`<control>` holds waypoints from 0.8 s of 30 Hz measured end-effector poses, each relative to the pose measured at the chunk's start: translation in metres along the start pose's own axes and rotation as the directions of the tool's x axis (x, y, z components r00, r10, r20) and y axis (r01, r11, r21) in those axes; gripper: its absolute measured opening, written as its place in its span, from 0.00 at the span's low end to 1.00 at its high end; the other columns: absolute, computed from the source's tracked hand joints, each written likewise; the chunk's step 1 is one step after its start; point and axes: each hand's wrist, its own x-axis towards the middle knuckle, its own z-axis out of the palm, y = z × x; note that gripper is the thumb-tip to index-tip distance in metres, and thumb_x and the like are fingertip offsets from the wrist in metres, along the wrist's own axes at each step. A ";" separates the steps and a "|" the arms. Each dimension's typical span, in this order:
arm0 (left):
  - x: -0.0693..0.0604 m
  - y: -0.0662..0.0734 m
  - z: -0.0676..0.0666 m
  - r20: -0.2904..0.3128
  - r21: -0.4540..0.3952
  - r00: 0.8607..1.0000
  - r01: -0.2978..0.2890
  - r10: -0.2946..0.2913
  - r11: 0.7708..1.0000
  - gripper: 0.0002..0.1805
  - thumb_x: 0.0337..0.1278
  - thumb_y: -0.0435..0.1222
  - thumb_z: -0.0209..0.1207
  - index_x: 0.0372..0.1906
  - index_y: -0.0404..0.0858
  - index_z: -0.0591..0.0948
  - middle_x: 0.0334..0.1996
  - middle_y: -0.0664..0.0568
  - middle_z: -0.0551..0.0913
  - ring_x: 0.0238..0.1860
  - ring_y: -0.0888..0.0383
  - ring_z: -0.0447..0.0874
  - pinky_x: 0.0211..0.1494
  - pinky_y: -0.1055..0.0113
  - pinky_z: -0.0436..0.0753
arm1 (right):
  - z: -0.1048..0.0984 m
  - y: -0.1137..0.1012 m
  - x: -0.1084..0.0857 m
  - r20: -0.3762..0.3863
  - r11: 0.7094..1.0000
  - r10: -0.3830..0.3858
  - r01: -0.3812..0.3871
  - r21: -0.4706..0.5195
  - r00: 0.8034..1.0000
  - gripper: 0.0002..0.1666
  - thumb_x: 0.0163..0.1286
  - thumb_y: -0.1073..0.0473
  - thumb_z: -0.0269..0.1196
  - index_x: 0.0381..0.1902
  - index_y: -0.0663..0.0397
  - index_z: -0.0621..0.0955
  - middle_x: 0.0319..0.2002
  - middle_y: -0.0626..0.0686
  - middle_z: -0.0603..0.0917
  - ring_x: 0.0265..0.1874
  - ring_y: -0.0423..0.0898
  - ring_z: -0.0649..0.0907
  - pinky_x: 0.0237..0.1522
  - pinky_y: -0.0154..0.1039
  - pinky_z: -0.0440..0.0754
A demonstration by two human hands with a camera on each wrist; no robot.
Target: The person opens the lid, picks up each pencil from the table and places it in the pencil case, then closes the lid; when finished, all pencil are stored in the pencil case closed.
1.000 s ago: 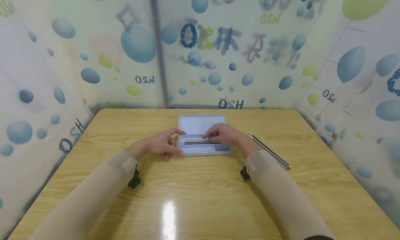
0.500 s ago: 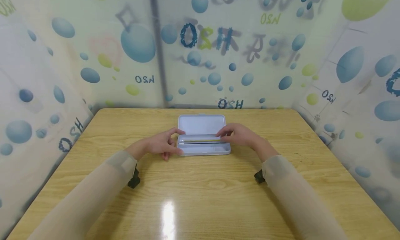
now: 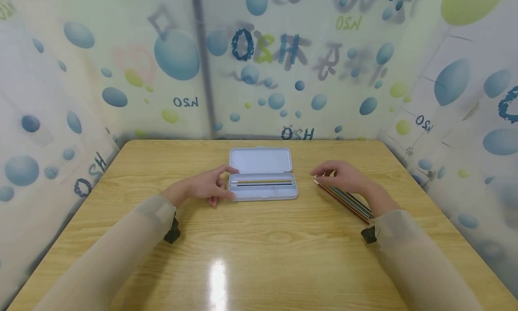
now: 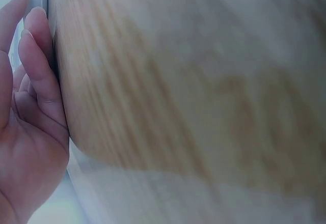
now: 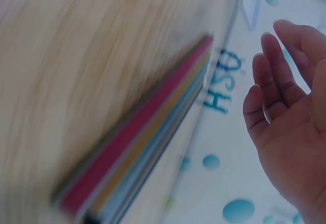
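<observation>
A pale pencil case (image 3: 264, 197) lies with its lid raised at the back, and pencils (image 3: 263, 182) rest lengthwise in its rear compartment. At the case's left end my left hand (image 3: 204, 185) has its thumb and forefinger spread against the corners, the other fingers bent. My right hand (image 3: 344, 176) is above the upper end of a bundle of pencils (image 3: 351, 204) on the table, to the right of the case. In the right wrist view my right hand (image 5: 295, 112) holds nothing, its fingers loosely bent, apart from the striped pencils (image 5: 147, 117).
The wooden table (image 3: 259, 248) spreads around the case. Behind it and at both sides stand walls covered with a printed cloth (image 3: 251, 104) of blue and green spots.
My right hand has moved right, off the pencils in the case to over the pencil bundle. The pencils in the case are now uncovered. My left hand has stayed at the case's left end.
</observation>
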 end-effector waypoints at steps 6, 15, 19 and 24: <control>0.000 0.001 0.000 -0.003 -0.008 1.000 0.010 -0.010 1.000 0.50 0.68 0.47 0.76 0.85 0.51 0.57 0.25 0.51 0.80 0.18 0.57 0.83 0.27 0.66 0.85 | -0.016 0.025 -0.019 -0.033 1.000 0.008 -0.009 -0.016 0.999 0.17 0.81 0.54 0.68 0.62 0.52 0.89 0.54 0.53 0.92 0.48 0.46 0.84 0.50 0.41 0.84; 0.000 0.000 -0.001 0.003 -0.005 1.000 -0.001 0.001 1.000 0.51 0.69 0.47 0.76 0.86 0.49 0.57 0.25 0.50 0.80 0.19 0.57 0.83 0.27 0.66 0.84 | -0.028 0.054 -0.038 0.002 0.994 0.108 -0.108 -0.017 0.994 0.19 0.81 0.51 0.68 0.63 0.50 0.89 0.58 0.54 0.91 0.54 0.48 0.85 0.56 0.42 0.83; 0.001 0.000 -0.001 -0.003 0.001 1.000 0.004 -0.004 1.000 0.51 0.68 0.48 0.76 0.85 0.51 0.57 0.25 0.51 0.80 0.19 0.57 0.83 0.27 0.66 0.85 | -0.029 0.063 -0.041 0.033 0.990 0.143 -0.143 0.003 0.989 0.19 0.82 0.51 0.67 0.65 0.50 0.88 0.62 0.56 0.90 0.61 0.53 0.85 0.62 0.48 0.83; 0.000 0.000 0.000 -0.003 -0.005 1.000 0.009 -0.009 1.000 0.50 0.68 0.48 0.76 0.85 0.52 0.58 0.25 0.51 0.80 0.19 0.56 0.84 0.28 0.65 0.86 | -0.030 0.070 -0.044 0.054 0.989 0.148 -0.147 -0.016 0.988 0.20 0.83 0.51 0.67 0.66 0.52 0.87 0.63 0.57 0.90 0.63 0.56 0.85 0.65 0.50 0.83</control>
